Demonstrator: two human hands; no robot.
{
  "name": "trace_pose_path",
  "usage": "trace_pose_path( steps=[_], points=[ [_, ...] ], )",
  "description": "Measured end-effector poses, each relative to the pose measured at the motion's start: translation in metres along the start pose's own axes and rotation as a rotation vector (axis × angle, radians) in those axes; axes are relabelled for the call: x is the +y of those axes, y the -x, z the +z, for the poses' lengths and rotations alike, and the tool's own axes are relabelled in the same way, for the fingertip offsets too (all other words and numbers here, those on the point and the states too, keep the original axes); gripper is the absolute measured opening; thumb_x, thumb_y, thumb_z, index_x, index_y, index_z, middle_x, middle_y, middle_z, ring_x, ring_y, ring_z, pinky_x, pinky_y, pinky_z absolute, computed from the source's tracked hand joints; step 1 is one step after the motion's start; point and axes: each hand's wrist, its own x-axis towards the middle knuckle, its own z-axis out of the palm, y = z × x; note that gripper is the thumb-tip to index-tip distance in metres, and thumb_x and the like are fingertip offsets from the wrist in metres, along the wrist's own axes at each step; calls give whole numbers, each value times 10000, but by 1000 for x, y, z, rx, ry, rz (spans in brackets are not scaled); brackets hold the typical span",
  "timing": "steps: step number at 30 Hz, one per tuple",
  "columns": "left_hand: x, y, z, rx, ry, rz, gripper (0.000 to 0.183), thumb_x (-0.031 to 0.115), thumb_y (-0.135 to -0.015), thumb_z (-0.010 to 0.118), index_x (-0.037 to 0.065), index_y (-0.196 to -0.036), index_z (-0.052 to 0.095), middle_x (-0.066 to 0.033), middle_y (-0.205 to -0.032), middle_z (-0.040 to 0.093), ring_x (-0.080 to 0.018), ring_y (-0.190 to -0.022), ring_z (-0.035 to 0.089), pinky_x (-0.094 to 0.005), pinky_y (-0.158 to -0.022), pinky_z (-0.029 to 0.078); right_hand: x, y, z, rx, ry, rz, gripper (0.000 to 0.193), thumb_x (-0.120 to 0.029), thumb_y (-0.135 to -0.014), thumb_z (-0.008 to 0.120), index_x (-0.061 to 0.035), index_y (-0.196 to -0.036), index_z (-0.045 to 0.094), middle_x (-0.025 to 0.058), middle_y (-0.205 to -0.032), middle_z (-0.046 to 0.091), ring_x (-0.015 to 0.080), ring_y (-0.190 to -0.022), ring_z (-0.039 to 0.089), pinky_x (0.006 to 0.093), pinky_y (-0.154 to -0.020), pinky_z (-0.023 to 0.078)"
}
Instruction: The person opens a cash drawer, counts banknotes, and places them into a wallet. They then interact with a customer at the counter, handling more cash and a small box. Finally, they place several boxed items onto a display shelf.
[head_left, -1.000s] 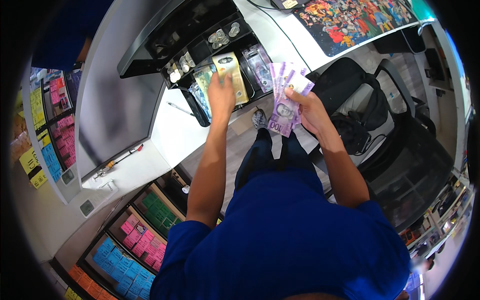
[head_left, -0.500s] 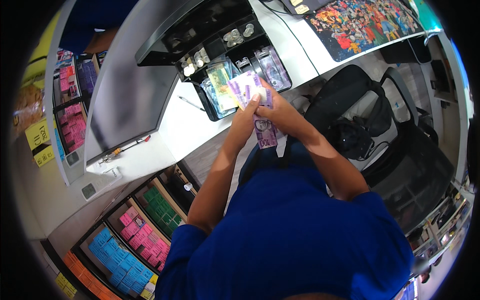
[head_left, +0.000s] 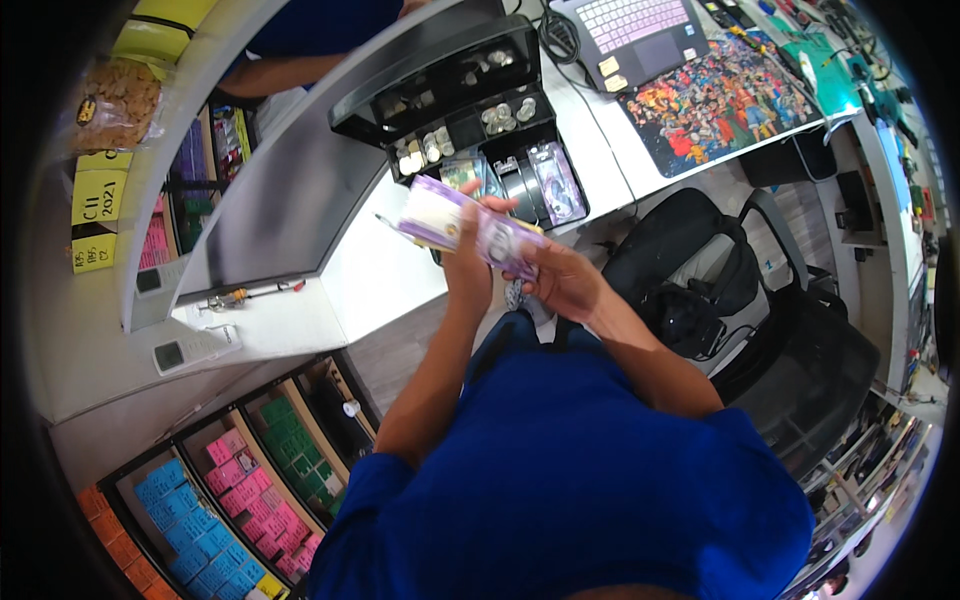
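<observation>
A stack of purple banknotes [head_left: 430, 212] lies slantwise between my two hands, in front of an open black cash box [head_left: 440, 75]. My left hand [head_left: 466, 265] grips the middle of the stack, its fingers across the notes. At the stack's lower right end, my right hand [head_left: 570, 285] pinches the notes. A yellowish edge shows beneath the purple ones. Coins [head_left: 437, 145] fill small compartments of the cash box, and more purple notes [head_left: 553, 180] lie in its right section. My hands and the stack partly cover the box's near left part.
A monitor [head_left: 290, 210] stands to the left. At the back right are a laptop [head_left: 640, 40] and a colourful printed mat [head_left: 710, 110]. A black office chair [head_left: 800, 370] with a bag [head_left: 690, 270] is at my right. Shelves of coloured cards [head_left: 185, 520] sit lower left.
The stack has turned from nearly upright to slanting sideways, and my left hand now lies across it. My right hand has moved to its lower end. The view has shifted, showing the laptop keyboard.
</observation>
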Motion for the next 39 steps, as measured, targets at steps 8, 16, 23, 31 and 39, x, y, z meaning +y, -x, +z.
trace_pose_path(
  steps=[8,16,23,31,39],
  points=[
    [47,-31,-21,-15,413,-2,446,305,-1096,432,24,-1441,455,-133,-1143,681,-262,-1162,632,-410,-1035,478,-2,-4,49,213,314,-262,347,-227,-1009,670,15,-1257,666,86,-970,736,145,-741,686,259,-591,514],
    [77,-46,4,-276,441,32,498,383,-1097,479,114,-1499,358,-138,-1396,492,-330,-1290,560,-469,-1095,467,-5,7,89,384,389,-449,431,-247,-982,711,19,-1312,631,94,-1019,729,151,-767,705,245,-554,542],
    [82,-31,37,-533,534,-24,705,524,-1050,508,113,-1576,283,-155,-1574,385,-356,-1446,414,-498,-1194,335,21,36,108,447,184,-794,418,-208,-1002,683,-1,-1357,606,87,-1068,715,153,-791,695,250,-582,534],
    [40,72,77,-1091,265,-639,613,427,-1098,475,9,-1531,358,-199,-1499,509,-272,-1411,456,-433,-1202,318,88,144,92,1327,1625,-1274,622,40,-802,627,-204,-1372,669,146,-1397,619,371,-1160,628,451,-986,526],
    [8,225,108,-1336,199,-697,515,290,-1103,448,-41,-1496,410,-216,-1462,541,-292,-1416,473,-429,-1204,358,227,248,84,1613,1368,-1249,692,36,-770,604,-141,-1438,608,193,-1556,438,396,-1384,443,444,-1144,383]
  ],
)
